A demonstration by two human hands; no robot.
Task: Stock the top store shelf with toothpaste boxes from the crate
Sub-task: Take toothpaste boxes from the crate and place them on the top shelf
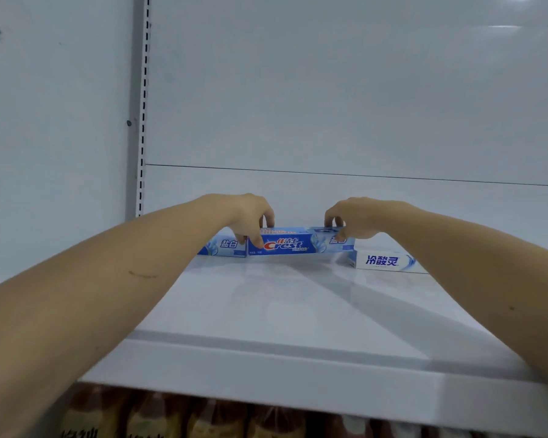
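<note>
Reaching over the white front lip of the top shelf (266, 371), both forearms stretch across its bare middle toward the back, and that long reach is where the risk begins: at full extension, fine control over a light carton is probably poor. Below the lip, blurred brownish packages (159, 415) fill the lower level, too soft to identify. Farther in, the left hand (250, 216) pinches one end of the blue Crest toothpaste box (285, 245), thumb on its front face and fingers curled over the top, while the right hand (351, 219) grips the other end the same way. The box lies lengthwise at the rear of the shelf, close to the back panel (329, 121). Its left end sits just beside or slightly in front of a second blue box (227, 246); whether they touch I cannot tell. A white box with blue lettering (383, 260) lies near its right end. Pushing sideways to square the row could shove either neighbour askew, and squeezing hard might dent the thin cardboard. No crate is in view.
</note>
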